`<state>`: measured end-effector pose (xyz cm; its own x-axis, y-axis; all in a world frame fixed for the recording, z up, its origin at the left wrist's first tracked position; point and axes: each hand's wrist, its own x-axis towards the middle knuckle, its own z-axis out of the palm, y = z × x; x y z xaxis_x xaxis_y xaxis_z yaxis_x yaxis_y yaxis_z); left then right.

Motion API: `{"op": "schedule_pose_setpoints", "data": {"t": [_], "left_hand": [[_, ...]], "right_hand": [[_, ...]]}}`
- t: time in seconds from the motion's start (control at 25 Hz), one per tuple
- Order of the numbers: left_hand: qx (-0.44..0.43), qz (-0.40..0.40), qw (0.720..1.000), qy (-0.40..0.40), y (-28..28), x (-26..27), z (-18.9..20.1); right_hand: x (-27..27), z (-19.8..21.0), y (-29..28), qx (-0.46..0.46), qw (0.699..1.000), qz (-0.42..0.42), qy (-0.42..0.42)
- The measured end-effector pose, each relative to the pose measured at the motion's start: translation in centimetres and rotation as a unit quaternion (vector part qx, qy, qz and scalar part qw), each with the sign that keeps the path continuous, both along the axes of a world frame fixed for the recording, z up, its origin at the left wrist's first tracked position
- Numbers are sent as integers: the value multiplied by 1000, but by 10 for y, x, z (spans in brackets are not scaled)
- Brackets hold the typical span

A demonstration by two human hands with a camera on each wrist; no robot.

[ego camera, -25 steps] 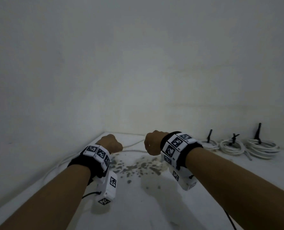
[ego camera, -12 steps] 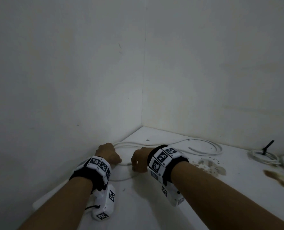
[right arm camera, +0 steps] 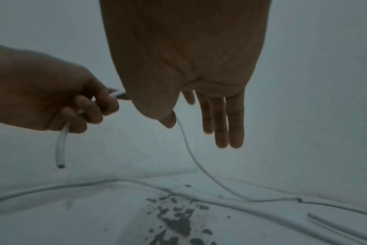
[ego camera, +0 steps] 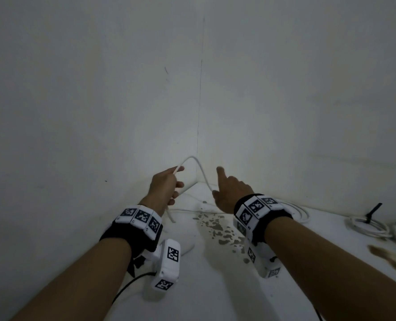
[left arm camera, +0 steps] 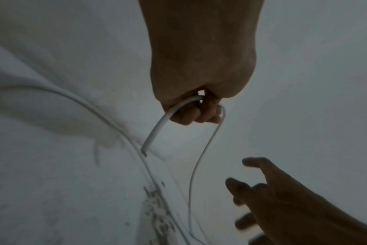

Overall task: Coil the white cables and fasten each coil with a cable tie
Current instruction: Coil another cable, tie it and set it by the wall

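My left hand [ego camera: 168, 185] is raised in front of the wall corner and grips a white cable [ego camera: 193, 158] near its cut end. That short end [left arm camera: 155, 131] hangs below the fist. From the fist the cable arcs up, then drops past the thumb of my right hand [ego camera: 228, 188]. The right hand's fingers [right arm camera: 222, 126] are straight and spread, and the cable [right arm camera: 188, 145] runs down beside the thumb to the white table [ego camera: 215, 286]. I cannot tell if the thumb touches it. More of the cable lies in loose loops [ego camera: 302, 212] on the table.
Two walls meet in a corner [ego camera: 199, 112] right behind the hands. Coiled white cables [ego camera: 366, 228] with a black tie [ego camera: 374, 210] lie at the far right. Dark flaked patches [ego camera: 217, 228] and a brown stain [ego camera: 394, 257] mark the tabletop.
Both hands have risen off the table. The left hand has lifted the cable end into the air, and the right hand has uncurled from a fist to straight fingers.
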<state>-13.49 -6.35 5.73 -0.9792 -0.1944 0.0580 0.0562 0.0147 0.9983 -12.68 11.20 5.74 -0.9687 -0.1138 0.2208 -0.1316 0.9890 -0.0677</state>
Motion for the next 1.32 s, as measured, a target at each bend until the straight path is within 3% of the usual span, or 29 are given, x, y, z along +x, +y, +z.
{"op": "schedule_pose_setpoints", "data": {"t": [0.12, 0.24, 0.36, 0.48, 0.64, 0.72, 0.8, 0.84, 0.88, 1.0, 1.16, 1.24, 1.32], "left_hand": [[-42, -144, 987, 54, 41, 23, 36], [-50, -250, 964, 78, 82, 44, 64], [-27, -230, 965, 121, 109, 56, 83], [96, -192, 964, 158, 121, 55, 100], [216, -164, 951, 151, 125, 49, 114], [240, -191, 944, 121, 132, 47, 112], [284, -220, 929, 93, 142, 45, 107], [304, -225, 922, 84, 148, 44, 104], [320, -227, 916, 81, 156, 44, 103], [340, -233, 907, 90, 177, 50, 103], [309, -272, 906, 103, 200, 63, 107], [245, -286, 919, 115, 216, 67, 101], [112, -290, 940, 142, 233, 72, 86]], "right_hand": [[2, 23, 22, -111, 991, -41, 62], [6, 44, 50, -252, 952, -77, 157], [9, 65, 101, -284, 931, -119, 197], [27, 79, 161, -276, 930, -179, 161], [61, 88, 221, -344, 901, -252, 77], [78, 95, 233, -453, 861, -224, 63], [94, 103, 227, -567, 801, -165, 95], [100, 105, 222, -586, 790, -139, 115], [106, 103, 215, -574, 799, -116, 134], [117, 72, 195, -451, 870, -42, 196], [131, 17, 186, -262, 962, -11, 72], [141, 9, 183, -199, 980, -3, 26], [158, 16, 181, -195, 981, 14, 5]]}}
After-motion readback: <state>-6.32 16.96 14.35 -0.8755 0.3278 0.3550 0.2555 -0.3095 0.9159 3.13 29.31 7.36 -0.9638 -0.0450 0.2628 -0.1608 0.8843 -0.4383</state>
